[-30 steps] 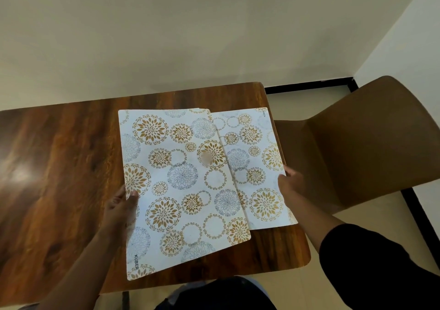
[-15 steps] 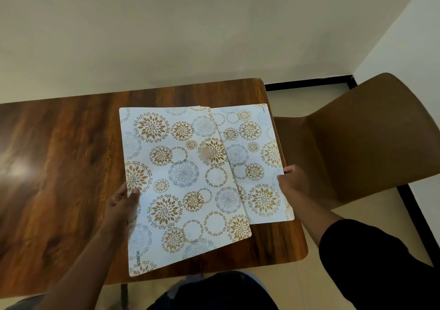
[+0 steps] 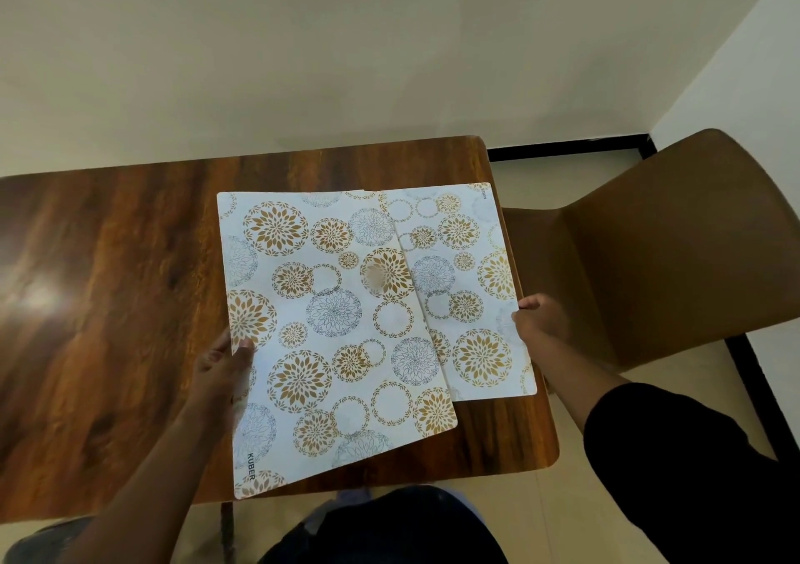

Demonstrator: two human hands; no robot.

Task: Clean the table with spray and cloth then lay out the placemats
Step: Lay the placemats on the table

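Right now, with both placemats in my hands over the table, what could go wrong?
1. The upper placemat overlaps the lower placemat; pulling them apart could drag the lower one askew.
2. The lower placemat's right edge, pinched by the right hand, pokes past the table edge toward the chair, so it might slide off if released.
3. The upper placemat's near corner, below the left hand, overhangs the front edge and may tip.

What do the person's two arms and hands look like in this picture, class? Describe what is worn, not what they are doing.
Both hands are bare: no gloves, rings or watch show on the left hand or the right hand. Both forearms are uncovered too. The right arm has a black sleeve covering the upper arm. No sleeve shows on the left arm within the frame.
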